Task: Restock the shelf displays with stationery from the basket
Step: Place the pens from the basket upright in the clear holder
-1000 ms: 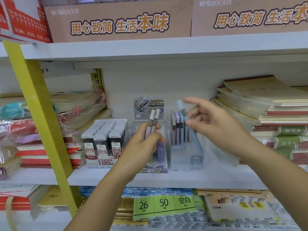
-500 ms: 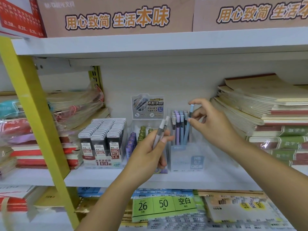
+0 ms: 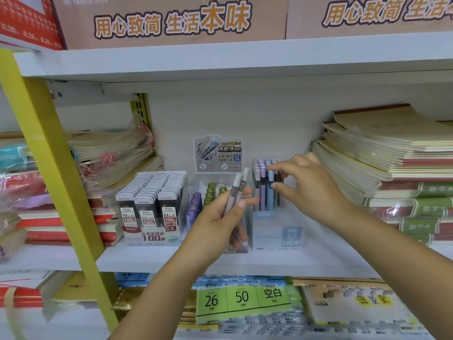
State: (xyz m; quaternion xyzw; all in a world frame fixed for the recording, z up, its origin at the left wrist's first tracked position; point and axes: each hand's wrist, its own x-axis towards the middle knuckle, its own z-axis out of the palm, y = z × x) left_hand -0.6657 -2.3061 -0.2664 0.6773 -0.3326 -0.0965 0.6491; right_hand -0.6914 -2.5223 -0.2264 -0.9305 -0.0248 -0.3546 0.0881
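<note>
Mechanical pencils (image 3: 235, 192) — two grey-white ones, gripped in my left hand (image 3: 218, 219), ends pointing up, just front-left of the clear pencil box (image 3: 277, 231). My right hand (image 3: 311, 190) is over that box, fingers spread and holding nothing. Forefinger and thumb sit at the top of a blue pencil (image 3: 270, 192) standing inside it. Left of the box: a clear tray (image 3: 208, 200) of purple and green pieces, then lead refill packs (image 3: 152, 204). Right of it — stacked notebooks (image 3: 392, 168).

Lead-refill box (image 3: 150, 204) stands left of the lead-tube display (image 3: 215, 192); pencil display (image 3: 272, 217) right of it; notebook stack (image 3: 397, 168) farthest right.
</note>
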